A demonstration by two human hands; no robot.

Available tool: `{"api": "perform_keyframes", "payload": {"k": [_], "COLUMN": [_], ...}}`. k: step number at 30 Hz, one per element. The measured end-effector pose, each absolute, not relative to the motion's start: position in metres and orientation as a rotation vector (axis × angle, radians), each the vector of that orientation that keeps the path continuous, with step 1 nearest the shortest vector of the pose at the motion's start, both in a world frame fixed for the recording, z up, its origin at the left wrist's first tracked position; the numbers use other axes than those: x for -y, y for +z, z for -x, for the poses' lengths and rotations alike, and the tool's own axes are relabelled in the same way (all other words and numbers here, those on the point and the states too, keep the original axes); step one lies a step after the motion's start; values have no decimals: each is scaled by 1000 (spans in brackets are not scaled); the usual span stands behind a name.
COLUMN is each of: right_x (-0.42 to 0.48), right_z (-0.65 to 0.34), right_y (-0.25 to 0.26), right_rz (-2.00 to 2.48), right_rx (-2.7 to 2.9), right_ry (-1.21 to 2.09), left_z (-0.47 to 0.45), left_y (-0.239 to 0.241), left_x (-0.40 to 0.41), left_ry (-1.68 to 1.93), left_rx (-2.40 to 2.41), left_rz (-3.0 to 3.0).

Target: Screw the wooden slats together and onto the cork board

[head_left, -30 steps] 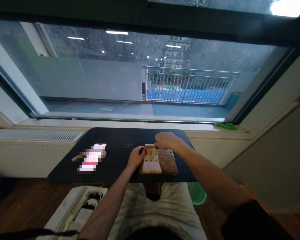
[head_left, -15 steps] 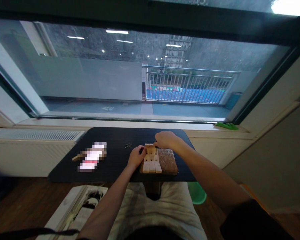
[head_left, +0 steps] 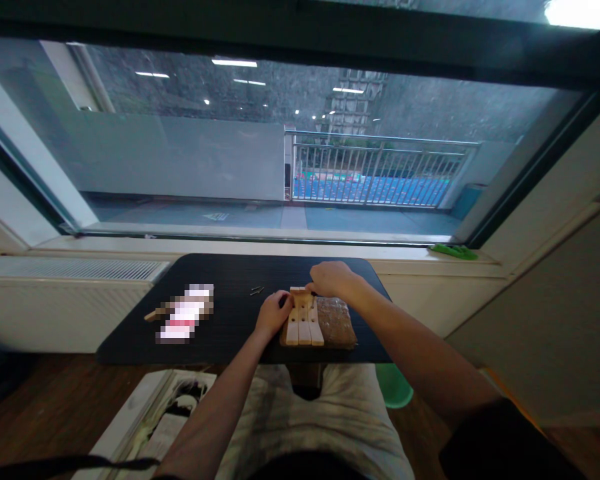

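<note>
A small wooden assembly of pale slats (head_left: 303, 321) lies on a black table (head_left: 230, 320), against a brown cork-like block (head_left: 335, 322) on its right. My left hand (head_left: 271, 313) rests on the assembly's left edge with fingers curled against the wood. My right hand (head_left: 331, 279) sits at the far end of the assembly, fingers pinched together on something too small to make out.
A few small dark nails or screws (head_left: 256, 291) lie left of the hands. A blurred white and red item (head_left: 184, 319) lies on the table's left with a wooden stick under it. A green stool (head_left: 396, 387) stands below, papers (head_left: 165, 417) on the floor.
</note>
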State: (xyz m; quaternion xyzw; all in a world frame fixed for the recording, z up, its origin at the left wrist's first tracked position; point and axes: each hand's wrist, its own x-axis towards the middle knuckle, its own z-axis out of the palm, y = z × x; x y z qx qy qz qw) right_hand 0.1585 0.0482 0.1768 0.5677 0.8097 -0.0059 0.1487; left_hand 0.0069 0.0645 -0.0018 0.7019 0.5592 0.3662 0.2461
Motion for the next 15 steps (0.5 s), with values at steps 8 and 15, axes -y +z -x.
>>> {"api": "perform_keyframes", "payload": {"k": [8, 15], "right_x": [-48, -48], "right_z": [-161, -160], "right_y": [177, 178], "right_rz": [-1630, -1618], "right_rx": [-2332, -2343], "right_ry": [6, 31], "left_z": [-7, -6], "left_y": [-2, -1], "left_x": [-64, -64], "left_ry": [994, 987], "left_rx": [-1520, -1526], "left_rz": [-1913, -1906]}}
